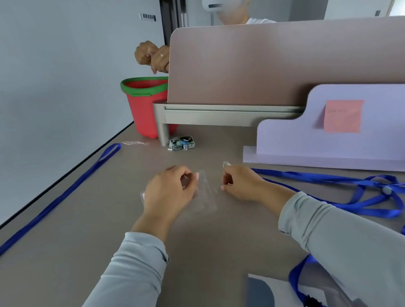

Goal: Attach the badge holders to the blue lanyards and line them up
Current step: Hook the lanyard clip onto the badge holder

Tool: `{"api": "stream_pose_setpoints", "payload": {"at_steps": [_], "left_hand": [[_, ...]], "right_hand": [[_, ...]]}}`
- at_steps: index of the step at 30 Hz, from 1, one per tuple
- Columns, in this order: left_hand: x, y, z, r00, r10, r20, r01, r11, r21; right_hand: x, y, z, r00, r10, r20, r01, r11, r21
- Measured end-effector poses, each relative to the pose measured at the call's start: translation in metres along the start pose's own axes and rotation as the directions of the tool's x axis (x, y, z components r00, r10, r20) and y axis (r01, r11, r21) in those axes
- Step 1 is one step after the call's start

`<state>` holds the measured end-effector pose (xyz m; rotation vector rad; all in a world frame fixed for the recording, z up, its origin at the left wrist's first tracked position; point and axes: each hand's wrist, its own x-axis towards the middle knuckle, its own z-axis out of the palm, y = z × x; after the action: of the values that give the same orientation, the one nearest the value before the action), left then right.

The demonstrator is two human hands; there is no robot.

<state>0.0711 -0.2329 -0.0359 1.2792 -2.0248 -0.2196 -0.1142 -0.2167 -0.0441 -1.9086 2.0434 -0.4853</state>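
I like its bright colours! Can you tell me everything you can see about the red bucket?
The red bucket looks like plastic, with a green band round its rim. It stands upright at the far end of the brown table, partly hidden behind the desk divider's grey foot. Another person's hands are above its open top. Its inside cannot be seen.

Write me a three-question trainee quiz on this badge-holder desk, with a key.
1. True or false: the left hand and right hand lie flat, fingers straight.
2. The rim of the red bucket is: A blue, B green, C white.
3. Fill in: the straight blue lanyard lies on the hands' ____ side.
Key: 1 false; 2 B; 3 left.
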Motion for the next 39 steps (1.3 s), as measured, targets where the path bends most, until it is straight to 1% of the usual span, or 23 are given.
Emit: {"api": "stream_pose_setpoints", "payload": {"at_steps": [3,5,8,10,12,15,18,21,24,29,36,39], "left_hand": [[-0.004,0.005,0.0,0.998,0.05,0.044,-0.047,0.996,-0.074],[-0.007,0.01,0.0,0.99,0.114,0.079,-0.101,0.984,-0.146],[-0.013,0.018,0.003,0.97,0.204,0.131,-0.175,0.964,-0.202],[-0.017,0.022,0.008,0.957,0.256,0.135,-0.231,0.957,-0.176],[-0.021,0.026,0.012,0.941,0.319,0.112,-0.303,0.942,-0.143],[-0.024,0.027,0.018,0.891,0.446,0.085,-0.441,0.894,-0.073],[-0.025,0.027,0.023,0.855,0.513,0.075,-0.515,0.857,0.005],[-0.025,0.029,0.024,0.833,0.552,0.043,-0.553,0.833,0.026],[-0.026,0.03,0.025,0.811,0.583,0.046,-0.585,0.81,0.049],[-0.026,0.034,0.023,0.8,0.597,0.06,-0.6,0.794,0.101],[-0.027,0.032,0.021,0.813,0.58,0.062,-0.582,0.801,0.14],[-0.026,0.034,0.02,0.832,0.555,0.016,-0.548,0.816,0.186]], "right_hand": [[-0.024,0.001,-0.011,1.0,-0.006,-0.008,0.007,0.982,0.188],[-0.041,0.002,-0.019,0.999,0.014,-0.041,-0.001,0.956,0.292],[-0.065,0.009,-0.024,0.994,0.01,-0.113,0.023,0.955,0.296],[-0.078,0.014,-0.024,0.988,0.02,-0.152,0.024,0.959,0.282],[-0.088,0.019,-0.02,0.984,0.051,-0.172,0.001,0.957,0.289],[-0.092,0.026,-0.011,0.973,0.094,-0.209,-0.017,0.939,0.342],[-0.093,0.029,-0.008,0.971,0.104,-0.213,-0.019,0.929,0.369],[-0.095,0.029,-0.01,0.973,0.102,-0.207,-0.006,0.909,0.418],[-0.099,0.029,-0.012,0.977,0.092,-0.193,0.01,0.881,0.473],[-0.098,0.029,-0.014,0.979,0.082,-0.186,0.015,0.882,0.471],[-0.097,0.029,-0.014,0.984,0.038,-0.173,0.04,0.905,0.423],[-0.097,0.029,-0.013,0.989,-0.007,-0.145,0.066,0.911,0.407]]}}
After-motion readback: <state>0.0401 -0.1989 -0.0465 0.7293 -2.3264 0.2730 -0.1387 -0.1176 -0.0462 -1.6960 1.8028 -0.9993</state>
